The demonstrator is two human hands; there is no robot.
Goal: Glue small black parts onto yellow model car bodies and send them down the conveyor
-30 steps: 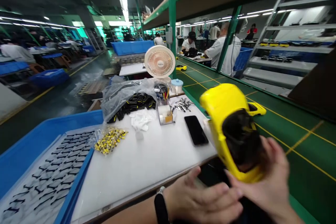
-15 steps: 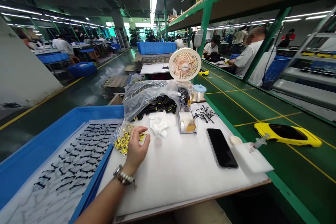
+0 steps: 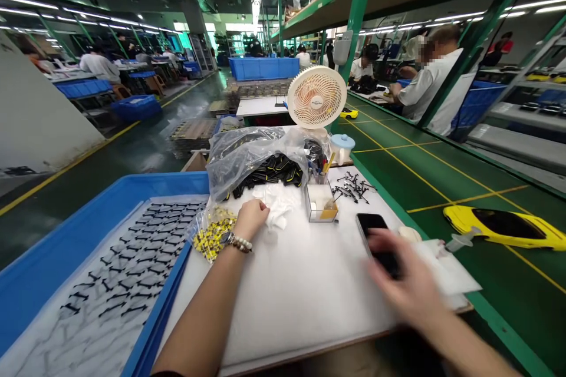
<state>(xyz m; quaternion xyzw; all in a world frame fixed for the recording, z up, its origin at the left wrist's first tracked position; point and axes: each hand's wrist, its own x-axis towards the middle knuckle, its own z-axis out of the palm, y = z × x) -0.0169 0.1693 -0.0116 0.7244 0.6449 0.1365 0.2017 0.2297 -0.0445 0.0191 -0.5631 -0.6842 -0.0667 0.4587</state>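
My left hand (image 3: 252, 218) is over the white work surface, its fingers curled together at the left edge of a crumpled white cloth (image 3: 278, 203). What they hold, if anything, is hidden. Just left of that wrist lies a clear bag of small yellow and black parts (image 3: 212, 234). My right hand (image 3: 404, 277), blurred by motion, passes over a black phone (image 3: 369, 224) and partly covers it. Its thumb and fingers look spread apart, with nothing seen between them. Beyond the cloth, a large plastic bag (image 3: 230, 159) spills black parts with yellow marks (image 3: 274, 171).
A blue bin (image 3: 132, 185) on the left holds rows of small black parts (image 3: 145, 256). A clear box (image 3: 321, 206), loose black parts (image 3: 354, 187), a fan (image 3: 316, 97) and a lidded cup (image 3: 341, 150) stand farther back. At right are a syringe (image 3: 460, 241) and a yellow toy car (image 3: 508, 227).
My right hand has come into view from the lower right, over the phone. My left hand has moved right and slightly up from the yellow parts to the cloth, and its fingers have closed.
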